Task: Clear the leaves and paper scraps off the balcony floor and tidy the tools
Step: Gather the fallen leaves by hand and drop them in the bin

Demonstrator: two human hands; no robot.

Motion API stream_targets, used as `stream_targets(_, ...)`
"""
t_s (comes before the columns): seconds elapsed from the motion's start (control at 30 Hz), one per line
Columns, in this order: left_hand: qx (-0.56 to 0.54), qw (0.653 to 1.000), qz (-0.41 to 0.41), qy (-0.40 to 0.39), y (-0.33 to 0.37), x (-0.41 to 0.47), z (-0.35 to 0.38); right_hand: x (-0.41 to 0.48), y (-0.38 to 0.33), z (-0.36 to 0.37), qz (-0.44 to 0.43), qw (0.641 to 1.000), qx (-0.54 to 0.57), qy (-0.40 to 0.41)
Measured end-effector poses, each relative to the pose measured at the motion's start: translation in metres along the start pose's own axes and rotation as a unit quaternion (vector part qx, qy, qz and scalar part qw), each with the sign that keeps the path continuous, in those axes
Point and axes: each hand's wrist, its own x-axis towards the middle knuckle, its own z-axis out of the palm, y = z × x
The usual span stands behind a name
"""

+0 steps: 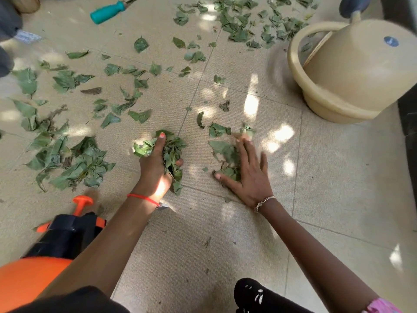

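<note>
Progress: early, I judge. One bunch of leaves (172, 152) is gathered and the floor (338, 177) carries plenty more.
Left hand (155, 168): arm stretched forward and low, my fingers and thumb curled round the bunch, which bulges out past my fingertips and touches the tiles.
Right hand (250, 177): palm down, fingers spread wide and pressed flat on a few loose leaves (225, 152); my fingertips are blurred, so I cannot tell how they bend.
Leaves left: a thick heap (74, 159) just left of my left fingers, a scatter ahead of both hands, and a far patch (243, 21) well beyond my right fingertips.
Paper: one pale scrap (28, 37) far off ahead-left of my left fingers; I am not sure of it.
Tools untidied: a teal-handled tool (107, 13) well beyond my left fingertips, a watering can (352, 71) ahead-right of my right fingers, a sprayer (63, 231) behind my left wrist.
</note>
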Motion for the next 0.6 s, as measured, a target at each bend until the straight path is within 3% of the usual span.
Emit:
stream_targets(0.07,0.014,1.000,0.003,-0.001,0.002,-0.002,0.004,0.009,0.000,-0.007,-0.042,0.997,0.058,0.021)
stream_targets(0.17,0.039,0.999,0.012,-0.006,0.003,-0.003,0.006,0.038,0.011,-0.022,0.023,0.990,0.108,0.087)
stream_targets(0.23,0.036,0.999,0.018,-0.004,0.005,-0.004,0.006,0.054,0.019,-0.028,0.042,0.992,0.103,0.055)
stream_targets(0.37,0.029,0.999,0.032,-0.010,0.006,-0.004,0.005,0.060,0.008,-0.022,-0.087,0.989,0.101,-0.065)
stream_targets(0.47,0.033,0.999,0.020,0.005,0.008,-0.002,0.005,0.082,-0.002,-0.018,-0.095,0.985,0.145,-0.017)
stream_targets(0.53,0.032,0.999,0.017,0.019,0.009,-0.001,0.006,0.107,-0.003,-0.017,-0.077,0.992,0.103,0.002)
stream_targets(0.6,0.014,0.999,0.007,0.040,0.011,0.000,0.007,0.127,-0.002,-0.016,-0.045,0.997,0.058,-0.027)
